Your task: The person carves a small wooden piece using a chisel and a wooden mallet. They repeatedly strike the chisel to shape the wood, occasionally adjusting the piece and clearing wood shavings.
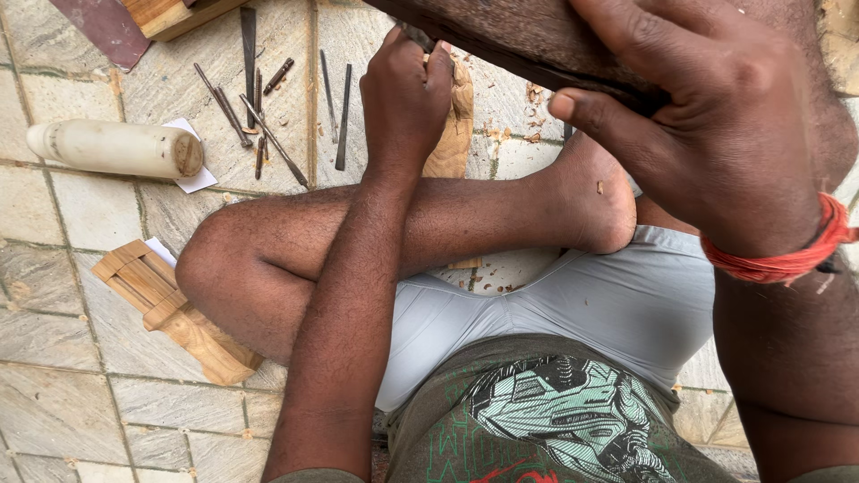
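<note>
Both hands grip: left hand (407, 94) fisted, perhaps around a tool; right hand (707, 116) clasps dark rough wood (510, 36).

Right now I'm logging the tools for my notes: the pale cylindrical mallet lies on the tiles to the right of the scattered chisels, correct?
Not quite. In the head view the pale cylindrical mallet lies on the tiles to the left of the scattered chisels, not to the right.

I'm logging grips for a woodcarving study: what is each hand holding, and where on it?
The right hand grips a dark wooden block along its near edge. The left hand is fisted against it; what it holds cannot be told.
</note>
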